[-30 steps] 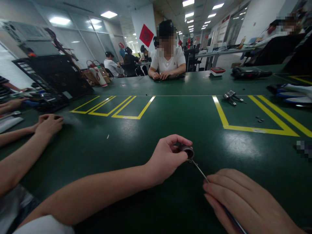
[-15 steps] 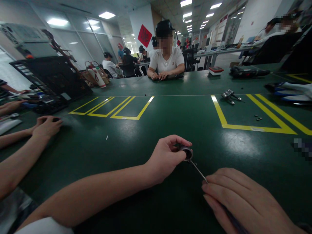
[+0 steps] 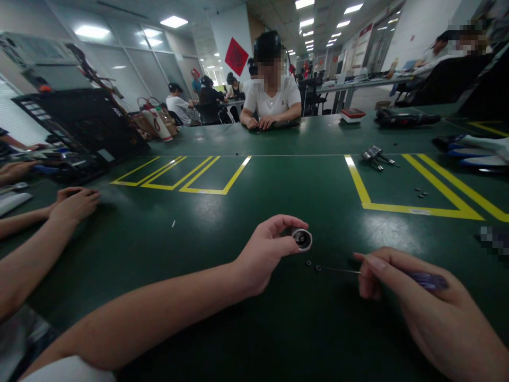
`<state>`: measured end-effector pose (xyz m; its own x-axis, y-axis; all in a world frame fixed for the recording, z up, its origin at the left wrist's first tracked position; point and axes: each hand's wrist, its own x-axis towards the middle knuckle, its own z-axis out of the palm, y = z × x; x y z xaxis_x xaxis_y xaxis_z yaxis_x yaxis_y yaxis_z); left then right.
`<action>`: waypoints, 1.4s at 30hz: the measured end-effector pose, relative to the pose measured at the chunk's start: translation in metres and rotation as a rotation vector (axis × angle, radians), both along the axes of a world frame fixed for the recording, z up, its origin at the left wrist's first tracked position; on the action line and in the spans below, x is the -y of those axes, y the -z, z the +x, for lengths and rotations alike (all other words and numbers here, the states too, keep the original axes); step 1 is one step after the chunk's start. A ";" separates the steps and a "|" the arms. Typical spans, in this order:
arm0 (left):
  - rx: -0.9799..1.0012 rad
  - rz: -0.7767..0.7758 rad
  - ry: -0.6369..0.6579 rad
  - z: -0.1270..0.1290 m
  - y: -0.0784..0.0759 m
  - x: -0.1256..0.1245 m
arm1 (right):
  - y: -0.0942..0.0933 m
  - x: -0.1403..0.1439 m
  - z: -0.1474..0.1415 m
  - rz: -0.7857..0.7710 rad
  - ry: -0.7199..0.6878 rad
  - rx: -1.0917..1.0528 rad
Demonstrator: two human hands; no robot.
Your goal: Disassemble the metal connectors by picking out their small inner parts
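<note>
My left hand (image 3: 267, 249) pinches a small round metal part (image 3: 301, 239) between thumb and forefinger, its open face turned toward me, just above the green table (image 3: 222, 223). My right hand (image 3: 417, 302) grips a thin screwdriver (image 3: 338, 270) with a dark purple handle (image 3: 427, 279). Its shaft points left, with the tip beside two tiny ring-shaped pieces (image 3: 313, 265) lying on the table just below the round part.
Yellow tape outlines (image 3: 360, 183) mark the table. Metal tools (image 3: 374, 155) and small dark parts (image 3: 421, 193) lie far right. Another person's hands (image 3: 73, 204) rest at left beside a black rack (image 3: 79, 127). A seated person (image 3: 272, 93) works opposite.
My right hand has drawn the screwdriver out of the round part and swung it flat to the right. My left hand has turned the part face-on. Two tiny pieces now lie on the table.
</note>
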<state>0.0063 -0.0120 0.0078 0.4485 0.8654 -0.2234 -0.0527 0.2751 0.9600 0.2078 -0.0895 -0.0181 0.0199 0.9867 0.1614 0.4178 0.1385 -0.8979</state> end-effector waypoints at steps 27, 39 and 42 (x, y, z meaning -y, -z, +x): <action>-0.071 0.002 0.006 0.002 0.000 -0.001 | -0.013 0.010 -0.010 0.453 0.013 0.349; -0.043 0.034 0.060 0.004 0.000 0.005 | -0.013 0.011 -0.011 0.667 -0.209 0.506; -0.069 0.074 0.069 0.004 0.000 0.006 | -0.015 0.011 -0.012 0.676 -0.220 0.522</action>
<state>0.0100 -0.0175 0.0079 0.4937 0.8480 -0.1928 0.0309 0.2045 0.9784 0.1963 -0.1000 -0.0032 -0.3985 0.6494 0.6477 0.6530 0.6967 -0.2968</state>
